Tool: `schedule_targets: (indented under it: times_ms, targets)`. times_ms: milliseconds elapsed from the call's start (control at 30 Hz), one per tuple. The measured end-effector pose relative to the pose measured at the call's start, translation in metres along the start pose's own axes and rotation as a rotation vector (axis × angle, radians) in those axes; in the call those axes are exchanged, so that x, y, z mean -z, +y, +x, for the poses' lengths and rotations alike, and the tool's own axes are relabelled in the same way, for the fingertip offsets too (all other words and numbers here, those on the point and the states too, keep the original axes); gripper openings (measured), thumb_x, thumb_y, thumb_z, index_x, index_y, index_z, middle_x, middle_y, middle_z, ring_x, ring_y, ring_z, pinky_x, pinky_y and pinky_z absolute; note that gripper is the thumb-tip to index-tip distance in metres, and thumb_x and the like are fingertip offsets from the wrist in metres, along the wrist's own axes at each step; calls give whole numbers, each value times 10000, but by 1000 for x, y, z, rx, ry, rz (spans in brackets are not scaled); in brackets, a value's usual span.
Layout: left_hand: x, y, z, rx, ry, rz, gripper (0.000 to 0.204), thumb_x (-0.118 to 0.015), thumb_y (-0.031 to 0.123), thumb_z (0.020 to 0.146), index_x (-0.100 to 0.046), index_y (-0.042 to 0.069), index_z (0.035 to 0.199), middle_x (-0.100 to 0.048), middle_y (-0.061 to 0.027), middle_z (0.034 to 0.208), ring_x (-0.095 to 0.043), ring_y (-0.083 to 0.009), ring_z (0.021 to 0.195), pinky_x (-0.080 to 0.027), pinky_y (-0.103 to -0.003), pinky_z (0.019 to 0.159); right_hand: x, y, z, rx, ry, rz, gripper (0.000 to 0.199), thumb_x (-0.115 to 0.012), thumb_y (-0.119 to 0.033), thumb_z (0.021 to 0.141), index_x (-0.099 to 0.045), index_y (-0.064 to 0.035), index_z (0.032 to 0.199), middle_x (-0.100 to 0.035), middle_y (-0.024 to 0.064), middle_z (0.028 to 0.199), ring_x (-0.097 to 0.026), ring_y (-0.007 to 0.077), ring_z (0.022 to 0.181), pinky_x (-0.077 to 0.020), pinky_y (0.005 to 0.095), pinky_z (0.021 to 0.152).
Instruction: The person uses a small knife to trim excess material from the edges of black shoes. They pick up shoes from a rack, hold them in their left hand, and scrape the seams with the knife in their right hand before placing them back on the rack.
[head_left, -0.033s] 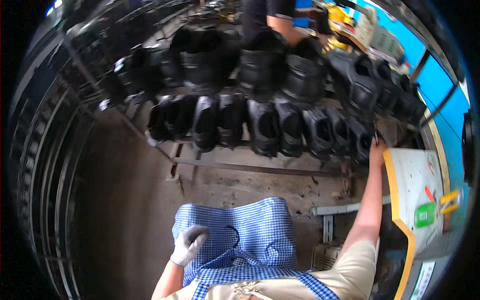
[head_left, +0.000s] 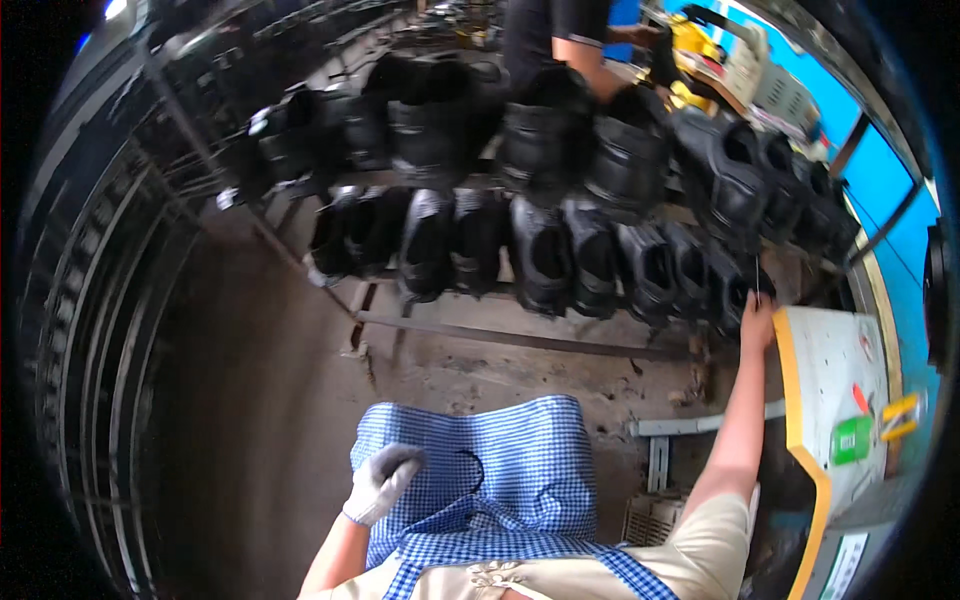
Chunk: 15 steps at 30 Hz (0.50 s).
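Brown concrete floor [head_left: 240, 420] under 2 racked rows of black leather-like shoes [head_left: 425, 245]; bare right hand [head_left: 759, 318] at the lower row's right end, grip unclear; white-gloved left hand [head_left: 382, 485] loosely fisted.

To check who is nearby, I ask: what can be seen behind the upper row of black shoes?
Behind the upper black shoes, another person's leg in dark shorts and yellow objects show. The shoes hide the leg's lower part.

Black shoe [head_left: 729, 280], rightmost in lower row [head_left: 541, 258]
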<state>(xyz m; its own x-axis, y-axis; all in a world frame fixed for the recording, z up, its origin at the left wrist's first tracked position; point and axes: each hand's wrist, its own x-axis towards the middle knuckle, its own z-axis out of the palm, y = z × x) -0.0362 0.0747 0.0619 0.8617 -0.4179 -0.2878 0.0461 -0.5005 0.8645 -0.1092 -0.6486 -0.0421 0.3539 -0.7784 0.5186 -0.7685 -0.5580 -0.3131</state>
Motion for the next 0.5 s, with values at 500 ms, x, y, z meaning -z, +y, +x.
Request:
schedule_targets:
  times_ms: [500]
  targets:
    - [209,137,87,-587,445,-366,347,-535,144,967,-604,64,1298,-678,-79,1159,-632,-156,1076,-490,-293,958,103,-225,-307,111,-771,1034,169,-675,-160,926,-698,4,957,-712,54,865,-635,110,816,-513,294,772]
